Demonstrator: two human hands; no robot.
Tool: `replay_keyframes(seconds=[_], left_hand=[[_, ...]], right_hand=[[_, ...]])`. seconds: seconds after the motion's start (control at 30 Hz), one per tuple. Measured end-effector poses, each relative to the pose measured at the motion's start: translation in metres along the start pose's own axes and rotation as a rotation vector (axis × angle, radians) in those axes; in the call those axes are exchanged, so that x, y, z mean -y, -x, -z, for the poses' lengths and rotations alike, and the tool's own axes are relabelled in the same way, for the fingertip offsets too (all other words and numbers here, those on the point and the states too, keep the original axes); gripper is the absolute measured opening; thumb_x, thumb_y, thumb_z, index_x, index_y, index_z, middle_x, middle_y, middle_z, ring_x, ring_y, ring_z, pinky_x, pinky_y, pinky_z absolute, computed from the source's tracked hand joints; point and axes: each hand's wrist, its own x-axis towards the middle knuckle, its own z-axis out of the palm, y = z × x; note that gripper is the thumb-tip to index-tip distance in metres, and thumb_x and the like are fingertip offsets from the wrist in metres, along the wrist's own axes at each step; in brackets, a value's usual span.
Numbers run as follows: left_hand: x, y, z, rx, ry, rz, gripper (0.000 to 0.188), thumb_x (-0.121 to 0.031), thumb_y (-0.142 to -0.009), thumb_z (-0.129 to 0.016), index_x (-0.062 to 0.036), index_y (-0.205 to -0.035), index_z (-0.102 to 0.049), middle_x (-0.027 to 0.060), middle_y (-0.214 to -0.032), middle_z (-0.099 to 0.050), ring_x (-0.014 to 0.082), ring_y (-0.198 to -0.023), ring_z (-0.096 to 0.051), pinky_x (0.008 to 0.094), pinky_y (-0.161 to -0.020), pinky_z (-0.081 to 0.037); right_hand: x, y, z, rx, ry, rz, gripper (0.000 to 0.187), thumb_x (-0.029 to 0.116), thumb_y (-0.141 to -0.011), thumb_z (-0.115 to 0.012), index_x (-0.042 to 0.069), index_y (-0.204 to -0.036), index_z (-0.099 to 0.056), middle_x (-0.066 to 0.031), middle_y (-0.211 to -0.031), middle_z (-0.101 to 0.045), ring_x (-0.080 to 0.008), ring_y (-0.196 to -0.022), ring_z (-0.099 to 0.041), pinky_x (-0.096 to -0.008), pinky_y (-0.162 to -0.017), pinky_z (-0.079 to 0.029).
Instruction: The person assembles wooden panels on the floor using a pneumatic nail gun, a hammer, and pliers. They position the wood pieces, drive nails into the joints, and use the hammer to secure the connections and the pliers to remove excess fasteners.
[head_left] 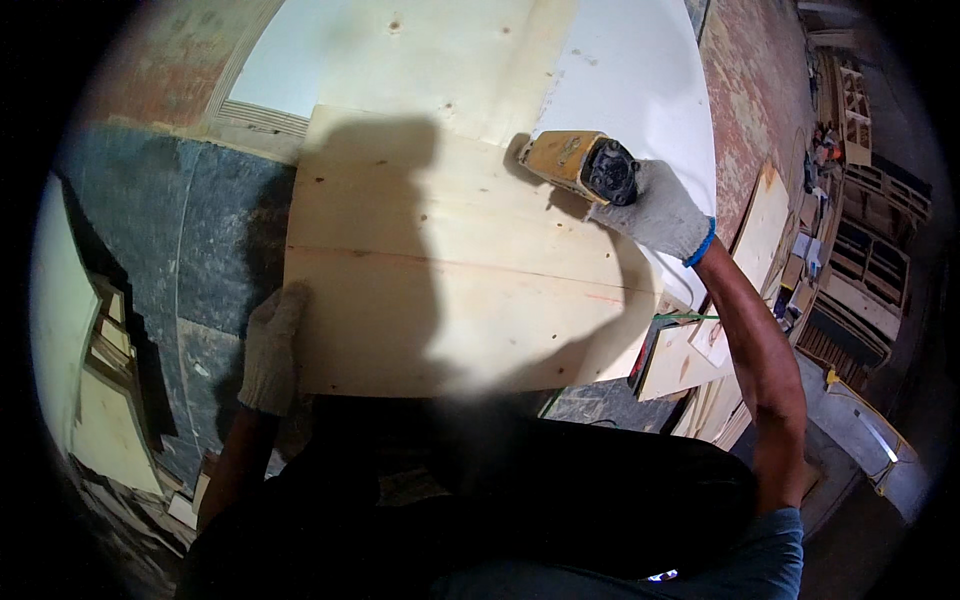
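A pale knotty wooden board (480,290) lies in front of me, with a dark lengthwise line and a faint red mark on it. My left hand (270,345), in a light knitted glove, is closed around its left edge; the fingertips are partly hidden. My right hand (662,212), in a similar glove with a blue cuff, holds a yellow-and-black nail gun (570,162) over the far right part of the board. The handle is hidden inside my fist. I cannot tell whether the gun's nose touches the wood.
White panels (630,80) and more pale wood lie beyond the board. A green hose (685,316) shows at its right edge. Wood offcuts (700,360) lie on the right, and cut panels (110,420) on the left. Shelving and wooden frames (860,270) stand far right.
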Motion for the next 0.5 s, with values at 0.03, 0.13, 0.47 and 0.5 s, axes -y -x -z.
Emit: replay_keyframes(seconds=[0.03, 0.13, 0.47, 0.5], left_hand=[[0.001, -0.001, 0.001, 0.001, -0.02, -0.009, 0.066, -0.053, -0.098, -0.059, 0.0075, -0.125, -0.062, 0.0159, -0.103, -0.069, 0.0208, -0.09, -0.067, 0.035, -0.08, -0.054], [-0.006, 0.002, -0.006, -0.043, -0.002, 0.013, 0.068, -0.055, -0.098, -0.058, 0.0079, -0.124, -0.062, 0.016, -0.102, -0.069, 0.0205, -0.089, -0.067, 0.0354, -0.08, -0.053], [-0.012, 0.003, -0.001, 0.017, -0.082, 0.015, 0.073, -0.059, -0.096, -0.058, 0.0083, -0.127, -0.06, 0.0169, -0.103, -0.069, 0.0223, -0.089, -0.067, 0.037, -0.081, -0.052], [-0.013, 0.003, -0.002, 0.014, -0.072, 0.029, 0.073, -0.058, -0.097, -0.058, 0.0083, -0.127, -0.06, 0.0169, -0.103, -0.069, 0.0223, -0.089, -0.067, 0.0369, -0.081, -0.053]], right_hand=[[0.001, -0.001, 0.001, 0.006, 0.014, -0.014, 0.035, 0.028, -0.081, -0.085, 0.0, -0.099, -0.073, -0.016, -0.079, -0.073, -0.0142, -0.066, -0.064, -0.0352, -0.069, -0.054], [0.003, -0.003, 0.003, 0.022, 0.046, -0.034, 0.035, 0.03, -0.081, -0.085, 0.002, -0.099, -0.074, -0.0151, -0.081, -0.074, -0.0176, -0.067, -0.066, -0.036, -0.07, -0.054], [0.001, -0.013, 0.014, 0.049, 0.098, 0.044, 0.033, 0.029, -0.079, -0.084, 0.003, -0.095, -0.073, -0.0149, -0.079, -0.073, -0.0243, -0.069, -0.069, -0.037, -0.071, -0.054], [-0.001, -0.014, 0.016, 0.053, 0.113, 0.041, 0.032, 0.029, -0.079, -0.084, 0.003, -0.095, -0.073, -0.0152, -0.078, -0.073, -0.0247, -0.069, -0.069, -0.0373, -0.07, -0.054]])
